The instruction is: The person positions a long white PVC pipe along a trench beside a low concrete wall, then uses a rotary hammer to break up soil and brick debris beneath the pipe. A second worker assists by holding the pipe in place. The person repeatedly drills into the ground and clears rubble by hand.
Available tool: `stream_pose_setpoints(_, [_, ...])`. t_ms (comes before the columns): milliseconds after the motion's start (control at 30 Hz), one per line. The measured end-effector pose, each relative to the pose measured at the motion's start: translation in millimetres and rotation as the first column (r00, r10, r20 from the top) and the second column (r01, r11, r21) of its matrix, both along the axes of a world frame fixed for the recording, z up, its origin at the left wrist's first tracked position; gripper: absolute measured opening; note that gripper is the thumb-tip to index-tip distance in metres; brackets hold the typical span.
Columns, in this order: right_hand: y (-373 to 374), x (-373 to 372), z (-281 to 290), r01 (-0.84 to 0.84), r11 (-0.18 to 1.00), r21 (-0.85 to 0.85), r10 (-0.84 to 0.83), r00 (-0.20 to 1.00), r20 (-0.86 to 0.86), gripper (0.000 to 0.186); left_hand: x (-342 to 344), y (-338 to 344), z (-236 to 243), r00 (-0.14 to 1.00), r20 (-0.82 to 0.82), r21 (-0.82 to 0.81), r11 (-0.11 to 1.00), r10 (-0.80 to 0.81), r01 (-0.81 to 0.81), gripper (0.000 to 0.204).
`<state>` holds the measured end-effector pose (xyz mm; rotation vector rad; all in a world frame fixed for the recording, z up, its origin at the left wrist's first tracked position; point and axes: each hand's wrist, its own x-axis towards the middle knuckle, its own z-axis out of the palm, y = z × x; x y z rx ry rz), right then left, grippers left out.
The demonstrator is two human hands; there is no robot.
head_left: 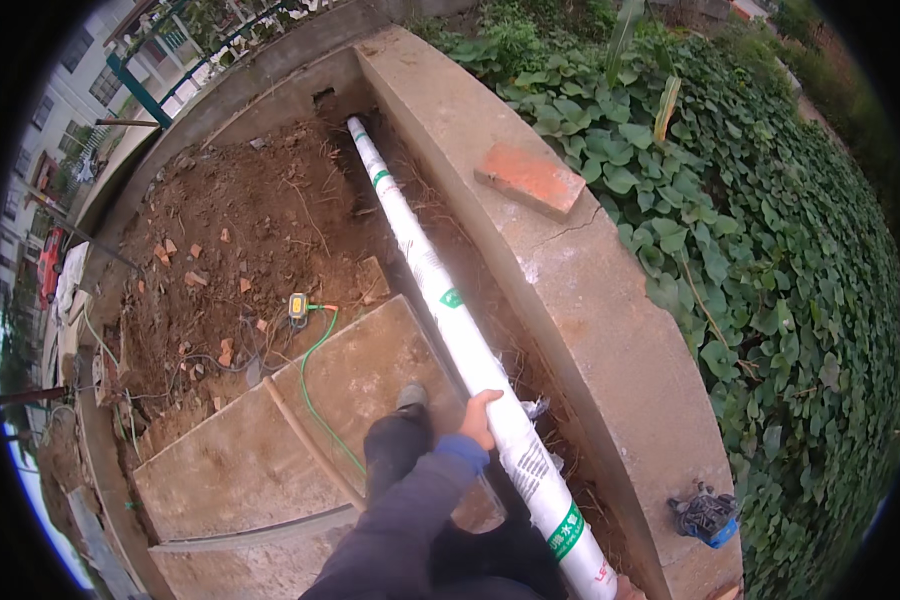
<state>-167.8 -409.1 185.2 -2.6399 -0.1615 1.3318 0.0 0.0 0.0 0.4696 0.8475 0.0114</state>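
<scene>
A long white pipe [475, 355], wrapped in film with green bands, slants from the far end of a trench toward my body at the lower right. My left hand [478, 420] is closed on its left side, about two thirds of the way down. Only a sliver of my right hand [625, 589] shows at the bottom edge, against the right side of the pipe's near end. Most of that hand is out of the picture. The far tip of the pipe lies down in the soil, close to the concrete wall.
A concrete wall [610, 330] runs along the right, bearing a loose red brick [530, 180] and a dark bundle with blue [705, 513]. Leafy vines [750, 260] grow beyond. Left are concrete slabs [240, 480], a wooden pole [310, 440], and a yellow box [298, 306] with a green cord.
</scene>
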Motion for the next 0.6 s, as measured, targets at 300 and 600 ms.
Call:
stream_pose_setpoints(300, [58.4, 10.4, -90.2, 0.206, 0.979, -0.003, -0.204, 0.971, 0.127, 0.065, 0.6, 70.4, -105.2, 0.901, -0.143, -0.103, 0.911, -0.411, 0.399, 0.046])
stream_pose_setpoints(600, [57.0, 8.7, -178.7, 0.227, 0.973, -0.044, -0.228, 0.973, -0.032, 0.079, 18.4, 88.0, -194.8, 0.932, -0.293, -0.149, 0.973, -0.213, 0.176, 0.045])
